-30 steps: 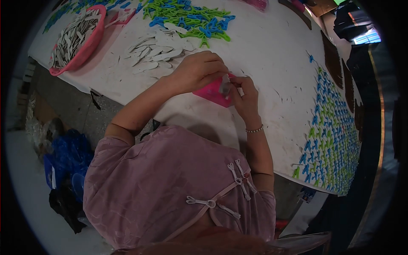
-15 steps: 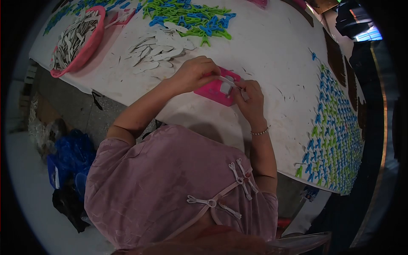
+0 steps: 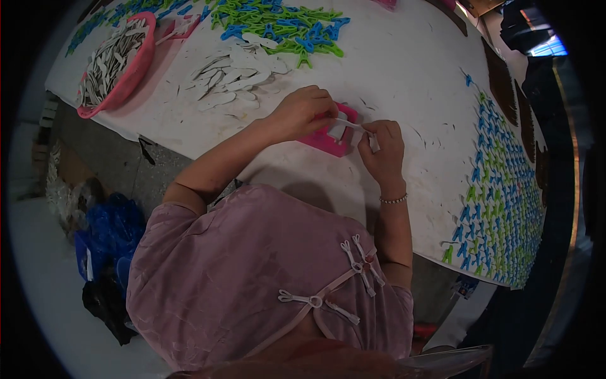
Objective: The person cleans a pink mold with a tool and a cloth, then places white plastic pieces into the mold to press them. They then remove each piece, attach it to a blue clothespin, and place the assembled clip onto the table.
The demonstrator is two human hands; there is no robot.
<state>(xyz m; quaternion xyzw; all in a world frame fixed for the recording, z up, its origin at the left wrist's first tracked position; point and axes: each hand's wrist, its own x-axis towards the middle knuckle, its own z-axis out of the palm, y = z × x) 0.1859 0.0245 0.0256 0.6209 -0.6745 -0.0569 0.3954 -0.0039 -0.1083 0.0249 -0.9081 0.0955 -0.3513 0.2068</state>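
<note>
The white strip (image 3: 351,126) is above the pink block (image 3: 332,144), running from one hand to the other. The left hand (image 3: 305,114), at the block's ten o'clock, has its grip pinched at one end of the strip. The right hand (image 3: 384,150), at three o'clock, has its grip closed on the other, thumb against fingers; exactly how the end sits there is too small to tell. Held at both ends, the strip is probably easier to keep straight and to steer.

The block lies on the table (image 3: 404,221) close to the person's body, likely so both forearms can work low and near. At its ten o'clock lies a loose pile of flat white pieces (image 3: 237,79), within easy reach of the left hand. Farther off, between nine and ten, the pink basin (image 3: 140,74) holds many more, perhaps as a store. Green and blue clips (image 3: 278,28) are heaped at eleven o'clock; between three and four, clips of both colours (image 3: 499,202) stand in close rows, apparently spaced to keep them from tangling.
</note>
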